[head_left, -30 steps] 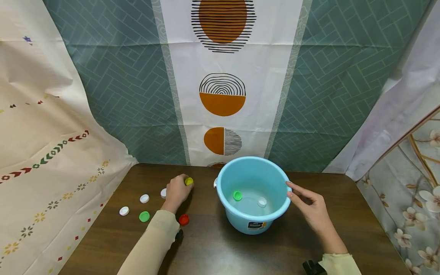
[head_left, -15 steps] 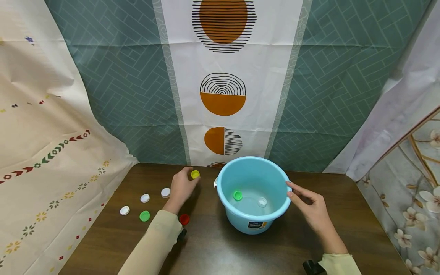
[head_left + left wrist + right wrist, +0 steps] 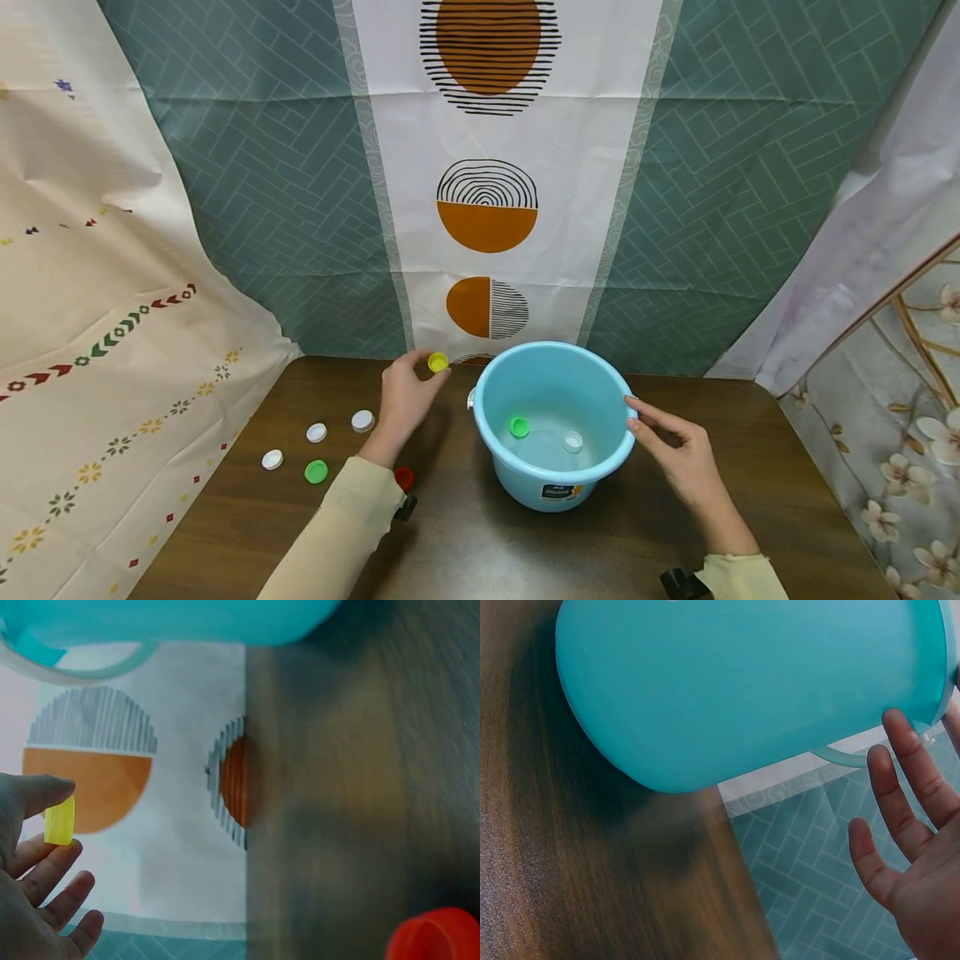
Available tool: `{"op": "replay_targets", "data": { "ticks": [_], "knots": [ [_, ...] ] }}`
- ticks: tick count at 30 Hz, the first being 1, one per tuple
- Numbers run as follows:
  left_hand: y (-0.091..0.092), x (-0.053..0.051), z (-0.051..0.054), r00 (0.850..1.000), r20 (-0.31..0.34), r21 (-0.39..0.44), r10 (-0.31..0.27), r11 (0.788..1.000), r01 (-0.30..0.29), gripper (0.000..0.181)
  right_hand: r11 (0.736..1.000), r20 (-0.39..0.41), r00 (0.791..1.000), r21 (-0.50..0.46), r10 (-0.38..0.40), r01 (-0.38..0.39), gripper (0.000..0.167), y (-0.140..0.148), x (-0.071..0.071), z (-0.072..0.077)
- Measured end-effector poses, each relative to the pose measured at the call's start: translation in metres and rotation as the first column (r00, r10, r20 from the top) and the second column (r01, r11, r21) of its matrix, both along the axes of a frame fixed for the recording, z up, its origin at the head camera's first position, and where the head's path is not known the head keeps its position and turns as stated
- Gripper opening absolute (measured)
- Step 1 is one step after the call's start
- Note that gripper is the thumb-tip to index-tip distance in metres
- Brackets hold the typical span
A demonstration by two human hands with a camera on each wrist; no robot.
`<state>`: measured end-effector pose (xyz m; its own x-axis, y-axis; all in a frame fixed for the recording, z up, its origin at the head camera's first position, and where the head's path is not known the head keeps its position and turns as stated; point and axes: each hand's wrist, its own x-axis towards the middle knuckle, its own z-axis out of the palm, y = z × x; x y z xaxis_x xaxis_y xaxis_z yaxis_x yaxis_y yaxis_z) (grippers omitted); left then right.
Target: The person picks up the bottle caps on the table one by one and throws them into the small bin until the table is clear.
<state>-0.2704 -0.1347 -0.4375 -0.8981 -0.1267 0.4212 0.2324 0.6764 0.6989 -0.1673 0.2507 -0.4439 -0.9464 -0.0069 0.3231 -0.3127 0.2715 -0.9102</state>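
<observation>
Between thumb and fingers, my left hand (image 3: 405,404) pinches a yellow bottle cap (image 3: 438,362) above the table, left of the bucket. The left wrist view shows this cap (image 3: 60,822) edge-on. A light blue bucket (image 3: 513,479) stands upright, holding a green cap (image 3: 518,427) and a white cap (image 3: 572,442) at its bottom. My right hand (image 3: 686,458) holds the bucket's right rim with thumb and index finger. In the right wrist view, the other fingers of that hand (image 3: 922,855) spread beside the bucket wall (image 3: 735,697).
On the brown table (image 3: 465,550), a red cap (image 3: 404,477) lies partly behind my left wrist. Farther left lie a green cap (image 3: 316,472) and white caps (image 3: 362,421). A patterned curtain (image 3: 300,208) hangs behind the table; the bucket's white handle joint (image 3: 470,399) faces left.
My left hand has lifted the yellow cap and moved it right and up, toward the bucket. My right hand and the bucket have stayed in place.
</observation>
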Motion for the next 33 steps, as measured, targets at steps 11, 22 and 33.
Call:
{"op": "replay_targets", "data": {
  "ticks": [11, 22, 33],
  "knots": [
    [0.013, 0.008, 0.020, 0.996, -0.083, 0.083, -0.038, 0.996, 0.045, 0.034, 1.000, 0.012, 1.000, 0.000, -0.010, 0.010, 0.036, 0.000, 0.000, -0.001],
    [0.026, 0.017, 0.037, 0.991, -0.113, 0.125, -0.070, 0.989, 0.084, 0.032, 1.000, 0.005, 1.000, 0.003, -0.009, 0.009, 0.036, 0.000, -0.001, -0.002],
    [0.034, 0.026, 0.049, 0.991, -0.108, 0.165, -0.074, 0.982, 0.091, 0.034, 1.000, 0.009, 1.000, 0.005, -0.011, 0.011, 0.036, 0.000, -0.001, -0.003]
  ]
}}
